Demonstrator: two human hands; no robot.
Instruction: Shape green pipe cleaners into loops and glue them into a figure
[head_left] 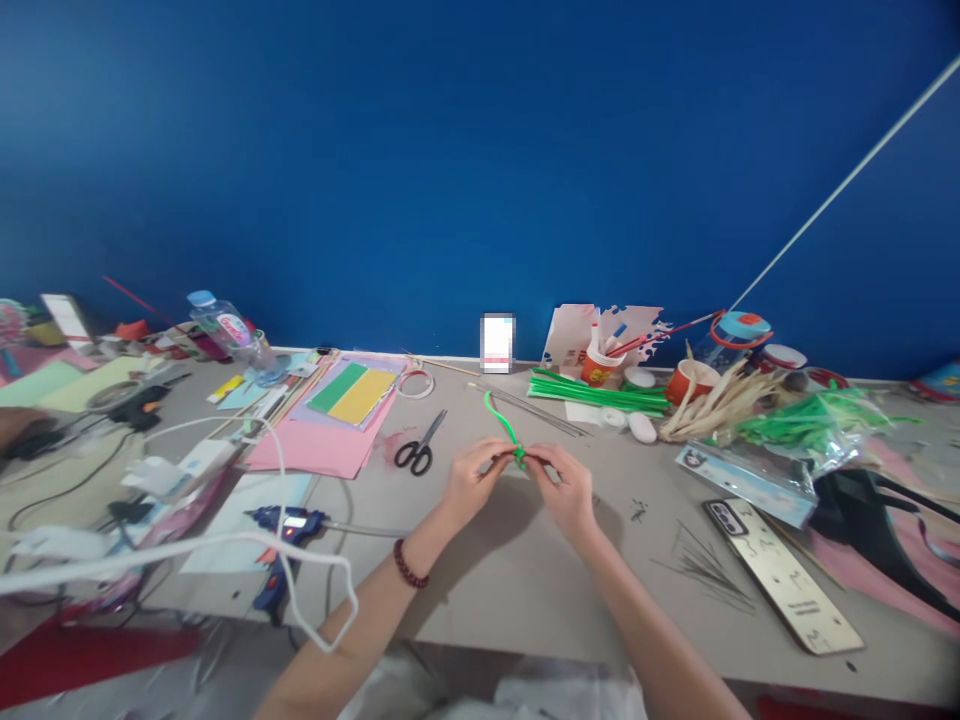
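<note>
Just right of the scissors (421,447), my left hand (471,470) and right hand (566,480) both pinch the green pipe cleaner (501,418). A small twist is formed at my fingertips, and the long tail curves up untwisted.

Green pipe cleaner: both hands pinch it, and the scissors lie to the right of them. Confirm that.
Not quite. In the head view the scissors lie to the left of the hands, beside the pink paper. The left hand and right hand do both pinch the green pipe cleaner.
</note>
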